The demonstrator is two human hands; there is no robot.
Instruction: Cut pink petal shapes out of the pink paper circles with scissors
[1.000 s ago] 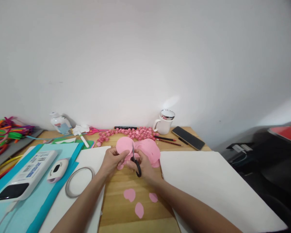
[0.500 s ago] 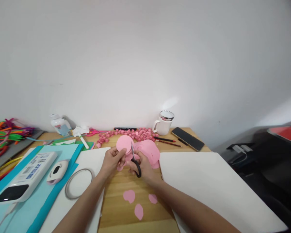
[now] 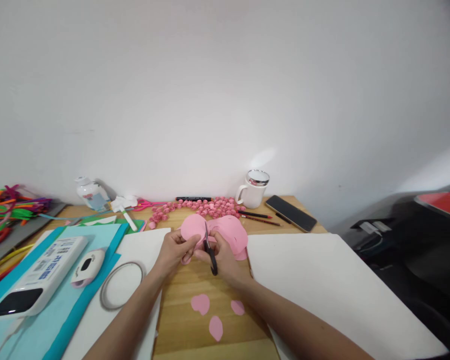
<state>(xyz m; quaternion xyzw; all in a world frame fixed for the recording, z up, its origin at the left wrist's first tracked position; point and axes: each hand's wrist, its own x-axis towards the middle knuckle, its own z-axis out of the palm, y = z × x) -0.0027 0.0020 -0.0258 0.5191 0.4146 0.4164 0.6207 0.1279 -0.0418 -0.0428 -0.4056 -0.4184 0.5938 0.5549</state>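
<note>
My left hand [image 3: 177, 250] pinches the lower edge of a round piece of pink paper [image 3: 192, 227], held up above the table. Black-handled scissors [image 3: 211, 254] are in my right hand [image 3: 222, 257], their blades pointing away from me at the right edge of that circle. Behind my right hand lies a pile of pink paper circles [image 3: 234, 231]. Nearer to me on the wood are three small cut pink pieces: a lobed one [image 3: 200, 304], a leaf-shaped one [image 3: 216, 328] and one [image 3: 237, 307] by my right forearm.
Many small pink rolled pieces [image 3: 225, 206] lie along the wall, beside a white mug [image 3: 253, 190] and a phone [image 3: 291, 213]. White boards [image 3: 322, 280] flank the wooden strip. On the left are a tape roll [image 3: 104, 295], a white device [image 3: 41, 275] and pipe cleaners [image 3: 15, 207].
The pink circle has dropped slightly in my left hand. The scissors have turned a little, and their handles look closer together. The cut pieces lie as before.
</note>
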